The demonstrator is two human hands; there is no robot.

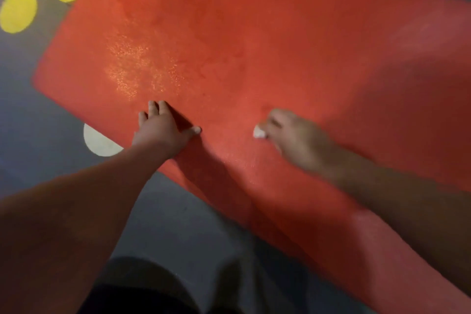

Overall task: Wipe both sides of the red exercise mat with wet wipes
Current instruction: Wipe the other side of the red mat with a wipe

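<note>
The red exercise mat (254, 46) lies flat on a dark floor and fills most of the view, with a shiny damp patch towards its left end. My left hand (163, 127) presses flat on the mat near its front edge, fingers straight and thumb spread. To the right, my right hand (293, 137) is blurred and rests on the mat with its fingers curled round a small white wet wipe (259, 132), which peeks out at its left side.
The dark grey floor (178, 224) carries yellow round marks (17, 11) at the far left and a white round mark (99, 143) partly under the mat's front edge. My legs in dark shorts (142, 288) show at the bottom.
</note>
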